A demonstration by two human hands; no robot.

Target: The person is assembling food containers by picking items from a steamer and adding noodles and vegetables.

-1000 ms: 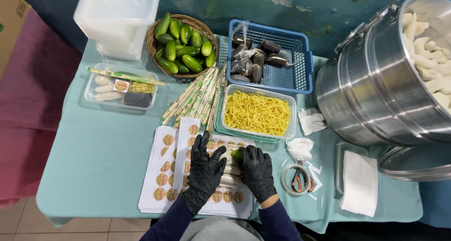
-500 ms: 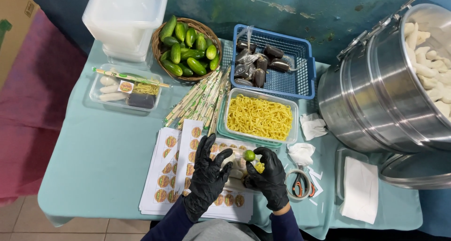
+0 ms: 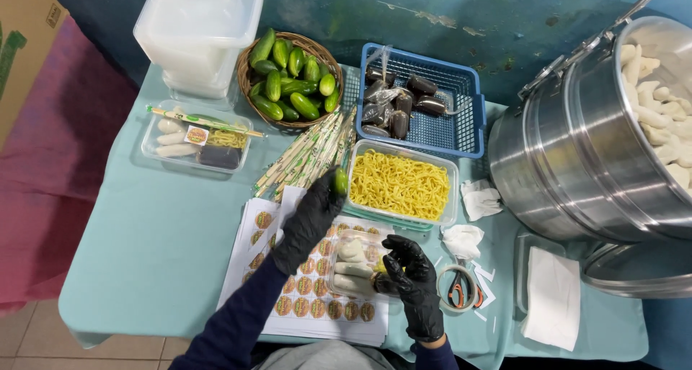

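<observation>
Both my hands wear black gloves. My left hand (image 3: pixel 311 215) is raised over the sticker sheets (image 3: pixel 303 298) and grips a small green cucumber (image 3: pixel 340 182) at its fingertips, near the tub of yellow noodles (image 3: pixel 401 185). My right hand (image 3: pixel 409 272) rests at the right edge of a clear plastic container (image 3: pixel 353 265) that holds white dumpling-like pieces and a bit of yellow noodle. Its fingers are curled at the container's rim.
A wicker basket of cucumbers (image 3: pixel 290 81), a blue basket of dark sauce packets (image 3: pixel 411 107), wrapped chopsticks (image 3: pixel 306 153), a packed box (image 3: pixel 194 143), stacked empty containers (image 3: pixel 198 31), a large steel steamer pot (image 3: pixel 598 146), a tape roll with scissors (image 3: pixel 461 291) and napkins (image 3: pixel 551 305) crowd the table.
My left hand has lifted up and away from the container toward the noodle tub, carrying the small cucumber. My right hand stays at the container.
</observation>
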